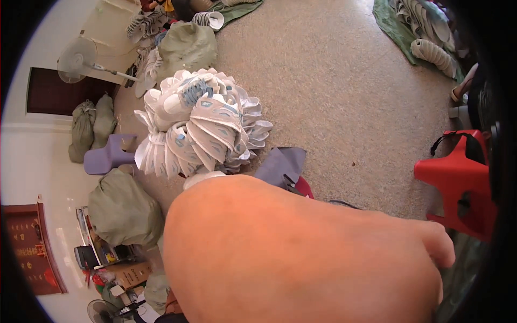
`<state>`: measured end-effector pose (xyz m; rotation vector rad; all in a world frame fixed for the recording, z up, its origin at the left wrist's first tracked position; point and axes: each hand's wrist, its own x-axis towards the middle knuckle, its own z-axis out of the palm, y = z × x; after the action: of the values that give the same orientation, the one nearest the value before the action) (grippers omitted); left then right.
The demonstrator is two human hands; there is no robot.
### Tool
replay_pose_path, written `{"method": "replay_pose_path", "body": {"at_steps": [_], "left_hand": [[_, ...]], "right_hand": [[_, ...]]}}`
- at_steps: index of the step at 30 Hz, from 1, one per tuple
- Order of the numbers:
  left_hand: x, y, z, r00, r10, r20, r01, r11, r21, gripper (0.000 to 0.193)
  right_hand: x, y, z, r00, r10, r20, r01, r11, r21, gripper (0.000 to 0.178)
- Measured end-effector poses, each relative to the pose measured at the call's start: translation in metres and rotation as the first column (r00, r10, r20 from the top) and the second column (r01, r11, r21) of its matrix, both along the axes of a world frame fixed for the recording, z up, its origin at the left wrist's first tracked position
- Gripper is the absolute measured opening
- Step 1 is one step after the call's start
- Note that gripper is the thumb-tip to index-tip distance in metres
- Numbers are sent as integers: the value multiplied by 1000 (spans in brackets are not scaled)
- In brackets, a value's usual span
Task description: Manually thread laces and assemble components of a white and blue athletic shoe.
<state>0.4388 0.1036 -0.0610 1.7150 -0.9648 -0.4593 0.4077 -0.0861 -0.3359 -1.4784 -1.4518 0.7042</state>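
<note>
Bare skin of one of my arms or hands point(301, 253) fills the lower middle, very close and blurred. A rounded, finger-like bump shows at its right end, but I cannot tell which hand it is, or whether it holds anything. Beyond it rises a big heap of shoe uppers point(210, 124), pale pinkish-white with blue-grey patches, nested in bundled rows. One upper on top has blue-grey laces point(197, 92). Just right of the heap's base lies a grey-purple sheet point(283, 164), beside a dark red item point(303, 188), partly hidden by the skin.
A purple stool point(107, 154) and a stuffed green sack point(125, 207) stand left; another sack point(188, 46) is behind the heap. A white fan point(78, 59) stands by the wall. At right are a red stool point(452, 169) and stacked uppers point(433, 56) on green cloth.
</note>
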Motion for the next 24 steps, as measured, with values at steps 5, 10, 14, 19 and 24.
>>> {"method": "replay_pose_path", "body": {"at_steps": [5, 10, 14, 19, 24], "left_hand": [[-24, -6, 8, 1000, 18, 15, -18, 1000, -15, 47], [-40, -15, 14, 999, 1, 36, 0, 999, -45, 45], [-58, -20, 28, 998, 7, 55, -6, 1000, -21, 43], [-78, -14, 36, 995, -3, 95, 5, 1000, -14, 40], [-161, -14, 19, 754, 599, -271, -652, 734, -190, 66]], "right_hand": [[-2, -2, 3, 999, -18, 35, 18, 1000, 1, 87], [-7, -7, 1, 996, -43, 82, 45, 999, -23, 86], [-15, -3, -7, 974, -106, 198, 108, 994, -3, 87], [-8, 0, -6, 985, -63, 162, 63, 998, 1, 87], [38, -6, 51, 985, -155, 76, 150, 986, 75, 59]]}}
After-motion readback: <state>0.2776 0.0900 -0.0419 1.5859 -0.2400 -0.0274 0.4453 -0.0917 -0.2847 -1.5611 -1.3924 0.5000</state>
